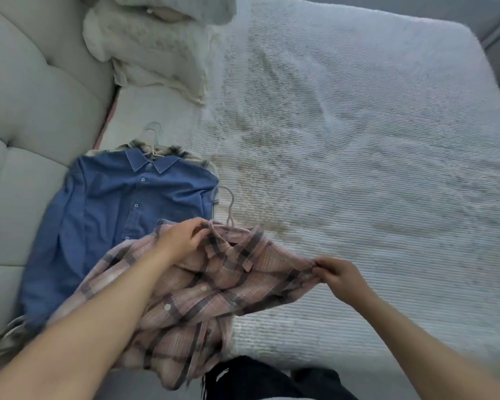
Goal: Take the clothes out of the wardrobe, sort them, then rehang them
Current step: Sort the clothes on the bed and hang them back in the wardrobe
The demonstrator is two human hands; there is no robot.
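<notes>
Two hands work on a pink plaid shirt (214, 287) at the near edge of the bed (358, 140). The left hand (182, 241) is curled at the shirt's collar, fingers pinching where the pale hanger (228, 215) goes into the neck; the hanger's hook sticks up beyond the collar toward the middle of the bed. The right hand (337, 277) pinches the shirt's shoulder end between thumb and fingers, pulling the cloth out sideways. The shirt's lower part is bunched and hangs over the bed's edge under the left forearm.

Just beyond it, to the left, a blue shirt (113, 220) lies flat, buttoned, collar away from the person. The plaid shirt overlaps its lower right corner. Under the blue shirt lies another checked garment (176, 151), only its collar and edges showing, with a second hanger hook (153, 131) poking out above. A crumpled white blanket (156, 44) sits at the far left against the padded headboard (26, 111). The bed's cover is white and ribbed.
</notes>
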